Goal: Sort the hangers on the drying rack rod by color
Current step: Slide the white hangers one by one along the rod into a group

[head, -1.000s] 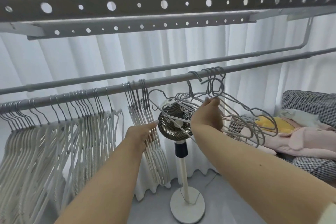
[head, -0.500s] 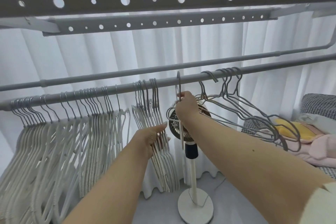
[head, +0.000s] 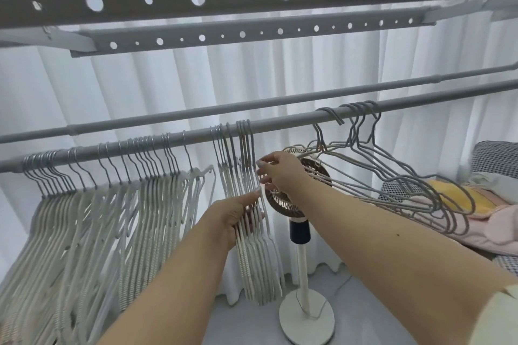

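L hand grips white hangers; R hand just beside.

Single head view, close, facing rod, slightly upward

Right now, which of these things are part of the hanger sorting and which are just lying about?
Part of the job:
grey drying rack rod
large bunch of white hangers
small white hanger bunch, held by left hand
grey wire hangers
right hand

Lying about:
white standing fan
pink and yellow bedding
white curtain
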{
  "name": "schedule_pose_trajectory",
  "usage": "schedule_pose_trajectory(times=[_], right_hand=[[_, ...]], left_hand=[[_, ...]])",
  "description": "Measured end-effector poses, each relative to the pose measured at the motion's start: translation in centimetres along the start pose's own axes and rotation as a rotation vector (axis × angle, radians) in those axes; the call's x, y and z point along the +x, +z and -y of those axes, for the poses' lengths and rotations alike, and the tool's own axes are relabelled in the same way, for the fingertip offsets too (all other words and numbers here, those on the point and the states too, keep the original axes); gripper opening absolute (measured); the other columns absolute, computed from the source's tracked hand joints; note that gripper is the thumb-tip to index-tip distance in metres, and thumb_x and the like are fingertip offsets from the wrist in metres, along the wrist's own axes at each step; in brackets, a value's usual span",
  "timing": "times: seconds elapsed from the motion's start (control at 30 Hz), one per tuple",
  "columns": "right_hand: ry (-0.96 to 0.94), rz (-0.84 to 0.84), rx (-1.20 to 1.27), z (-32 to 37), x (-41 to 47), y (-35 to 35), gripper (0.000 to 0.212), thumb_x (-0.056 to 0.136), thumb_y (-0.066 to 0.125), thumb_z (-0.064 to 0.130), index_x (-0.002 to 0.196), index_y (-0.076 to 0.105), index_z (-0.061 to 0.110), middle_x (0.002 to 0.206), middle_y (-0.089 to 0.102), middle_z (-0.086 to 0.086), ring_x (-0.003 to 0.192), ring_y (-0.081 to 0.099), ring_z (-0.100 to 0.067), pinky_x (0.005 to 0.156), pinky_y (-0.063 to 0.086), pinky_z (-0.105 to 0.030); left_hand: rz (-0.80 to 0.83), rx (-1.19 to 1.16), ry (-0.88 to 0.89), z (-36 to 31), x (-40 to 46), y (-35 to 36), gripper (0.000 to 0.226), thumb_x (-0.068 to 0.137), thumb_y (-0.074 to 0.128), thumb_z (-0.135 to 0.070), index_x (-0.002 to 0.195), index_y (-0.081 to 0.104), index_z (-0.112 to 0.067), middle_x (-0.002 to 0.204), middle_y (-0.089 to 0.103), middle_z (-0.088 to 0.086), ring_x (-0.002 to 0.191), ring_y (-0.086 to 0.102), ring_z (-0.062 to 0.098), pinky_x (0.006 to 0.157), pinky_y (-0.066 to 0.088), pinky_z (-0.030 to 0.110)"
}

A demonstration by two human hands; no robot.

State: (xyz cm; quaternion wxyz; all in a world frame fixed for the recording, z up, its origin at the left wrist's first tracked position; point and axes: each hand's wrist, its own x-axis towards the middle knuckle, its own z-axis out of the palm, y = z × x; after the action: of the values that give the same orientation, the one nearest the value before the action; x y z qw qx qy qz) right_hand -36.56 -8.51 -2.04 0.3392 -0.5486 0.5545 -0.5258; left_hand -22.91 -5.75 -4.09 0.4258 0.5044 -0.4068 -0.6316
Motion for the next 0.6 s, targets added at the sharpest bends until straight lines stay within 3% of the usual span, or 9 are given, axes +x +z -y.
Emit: schedule_pose_trajectory(times=[0.1, 0.2, 0.27, 0.33, 0.4, 0.43, 0.53, 0.6], right_hand=[[-0.098, -0.14, -0.171, -0.7, 0.2, -1.9, 0.027, 0.094, 0.059, 0.034, 0.094, 0.062, 0.008, 0.083, 0.07, -0.004, 0.073, 0.065, -0.018, 0.072, 0.054, -0.037], [-0.134, -0.332, -0.408, -1.4, 0.2, -5.1, 0.035, 0.095, 0.05, 0.046, 0.088, 0.059, 0.013, 0.085, 0.064, 0.0, 0.082, 0.059, -0.019, 0.075, 0.044, -0.033], [-0.113, -0.527, -0.613, -1.9, 0.0, -7.8, 0.035, 0.095, 0.048, 0.044, 0.093, 0.06, 0.012, 0.091, 0.065, -0.005, 0.089, 0.059, -0.026, 0.076, 0.045, -0.036], [-0.043, -0.673, -0.892, -2.4, -0.3, -10.3, 0.033, 0.094, 0.05, 0.038, 0.104, 0.061, 0.008, 0.103, 0.066, -0.011, 0.099, 0.059, -0.032, 0.082, 0.046, -0.039], [0.092, -0.624, -1.127, -2.8, -0.7, -11.8, 0.033, 0.091, 0.051, 0.031, 0.113, 0.06, 0.008, 0.112, 0.065, -0.013, 0.108, 0.058, -0.033, 0.085, 0.045, -0.038], [0.132, -0.558, -1.201, -2.9, -1.0, -12.2, 0.033, 0.091, 0.05, 0.029, 0.115, 0.059, 0.008, 0.115, 0.064, -0.013, 0.11, 0.057, -0.033, 0.086, 0.045, -0.037], [0.137, -0.403, -1.164, -3.0, -1.3, -12.5, 0.026, 0.096, 0.044, 0.024, 0.114, 0.058, 0.009, 0.119, 0.062, -0.013, 0.111, 0.057, -0.033, 0.083, 0.045, -0.036], [0.183, -0.292, -0.936, -2.5, -1.2, -12.2, 0.026, 0.1, 0.041, 0.022, 0.111, 0.06, 0.008, 0.114, 0.063, -0.015, 0.102, 0.059, -0.032, 0.074, 0.045, -0.033]], left_hand=[[-0.003, 0.008, -0.018, -0.1, -0.4, 0.1, 0.03, 0.078, 0.081, -0.022, 0.087, 0.062, 0.0, 0.052, 0.064, 0.011, 0.044, 0.065, 0.017, 0.037, 0.049, 0.022], [-0.005, 0.027, -0.031, -0.4, -1.0, 0.2, 0.03, 0.08, 0.079, -0.023, 0.089, 0.062, 0.0, 0.052, 0.062, 0.012, 0.04, 0.062, 0.017, 0.04, 0.052, 0.023], [-0.012, 0.047, -0.021, -0.6, -1.7, 0.1, 0.038, 0.082, 0.077, -0.024, 0.105, 0.062, 0.003, 0.065, 0.061, 0.015, 0.042, 0.061, 0.02, 0.044, 0.054, 0.027], [-0.05, 0.118, 0.041, -1.0, -1.9, -0.2, 0.065, 0.083, 0.076, -0.03, 0.132, 0.05, 0.004, 0.1, 0.062, 0.021, 0.066, 0.063, 0.024, 0.061, 0.055, 0.035], [-0.208, 0.287, 0.158, -1.2, -1.7, -0.4, 0.088, 0.082, 0.076, -0.043, 0.147, 0.033, -0.001, 0.14, 0.047, 0.02, 0.111, 0.057, 0.033, 0.093, 0.048, 0.042], [-0.301, 0.383, 0.225, -1.4, -1.8, -0.3, 0.094, 0.079, 0.075, -0.05, 0.148, 0.031, -0.005, 0.147, 0.041, 0.019, 0.126, 0.048, 0.036, 0.105, 0.041, 0.047], [-0.396, 0.415, 0.465, -2.0, -3.3, 1.3, 0.074, 0.083, 0.068, -0.051, 0.139, 0.045, -0.007, 0.136, 0.052, 0.019, 0.124, 0.051, 0.038, 0.104, 0.043, 0.052], [-0.274, 0.359, 0.558, -2.2, -4.1, 3.1, 0.045, 0.092, 0.062, -0.039, 0.122, 0.06, -0.006, 0.113, 0.065, 0.012, 0.109, 0.061, 0.031, 0.096, 0.048, 0.044]])
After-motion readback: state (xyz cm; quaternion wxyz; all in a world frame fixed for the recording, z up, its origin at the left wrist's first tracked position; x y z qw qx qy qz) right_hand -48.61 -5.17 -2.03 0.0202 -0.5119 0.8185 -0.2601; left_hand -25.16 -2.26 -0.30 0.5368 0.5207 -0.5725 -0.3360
